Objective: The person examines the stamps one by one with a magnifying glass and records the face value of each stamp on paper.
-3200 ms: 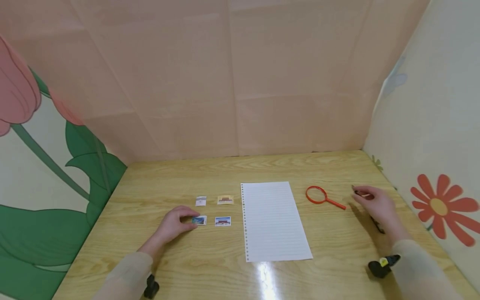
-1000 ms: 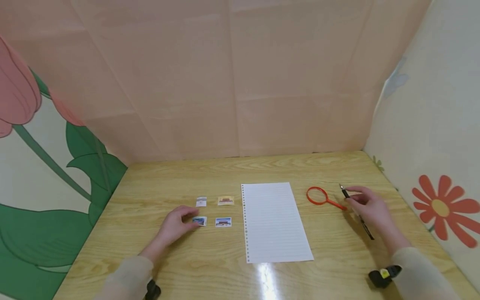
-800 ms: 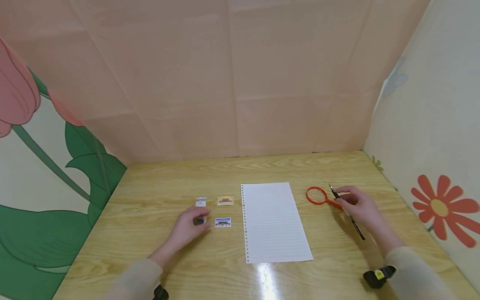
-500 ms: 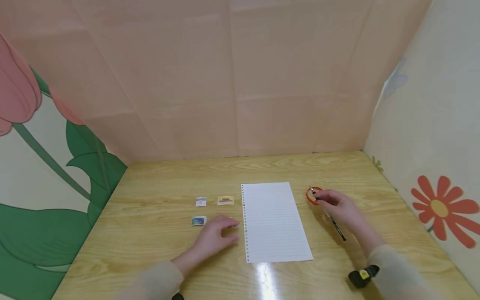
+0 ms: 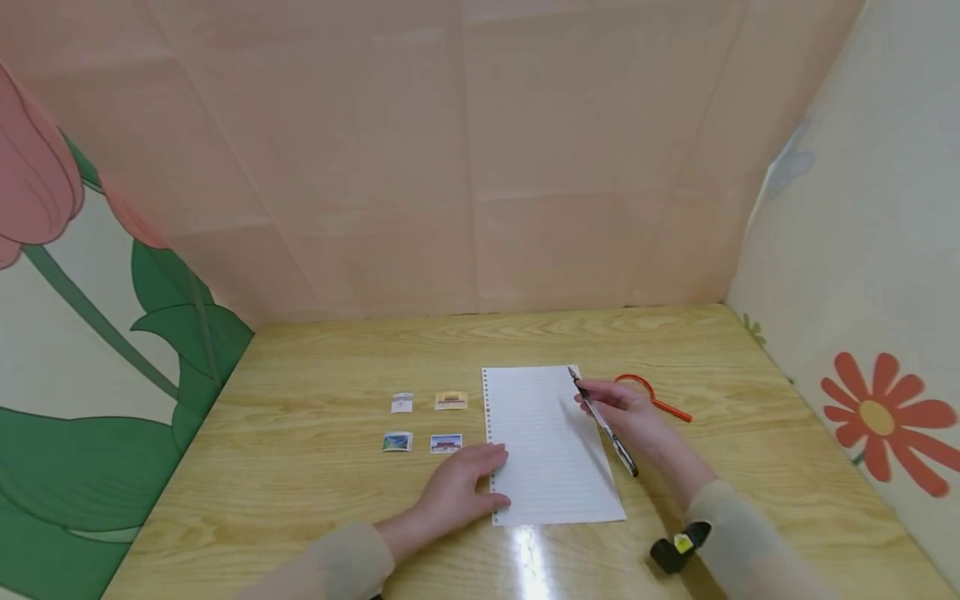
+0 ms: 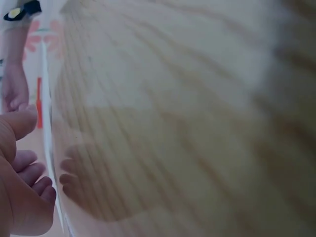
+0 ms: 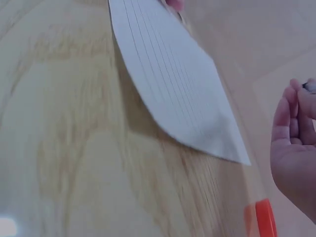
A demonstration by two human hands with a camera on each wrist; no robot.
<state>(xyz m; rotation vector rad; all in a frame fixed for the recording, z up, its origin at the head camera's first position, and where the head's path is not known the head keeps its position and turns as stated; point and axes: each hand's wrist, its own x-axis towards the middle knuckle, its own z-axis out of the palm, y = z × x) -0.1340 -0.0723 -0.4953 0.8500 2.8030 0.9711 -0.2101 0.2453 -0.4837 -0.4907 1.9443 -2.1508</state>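
My left hand (image 5: 459, 487) rests at the left edge of a lined, hole-punched sheet of paper (image 5: 547, 467), thumb and fingers spread apart over its margin. In the left wrist view the left hand (image 6: 24, 197) has loosely bent fingers and holds nothing. Above the sheet's right side, my right hand (image 5: 626, 417) pinches a pen (image 5: 617, 444) between thumb and fingers. Its metal tip points away, up and to the left. The right wrist view shows the right hand (image 7: 294, 153) with only a dark bit of the pen (image 7: 310, 87) visible.
Several small picture stamps lie left of the sheet, among them a blue-green one (image 5: 397, 442), a yellowish one (image 5: 451, 401) and a palace one (image 5: 446, 443). A red magnifying glass (image 5: 672, 410) lies behind the right hand, its lens partly covered. A pink sheet (image 5: 360, 167) backs the table.
My left hand has left the blue-green stamp and moved right, past the palace stamp, to the paper. The right hand has carried the pen left, over the magnifying glass to above the paper.
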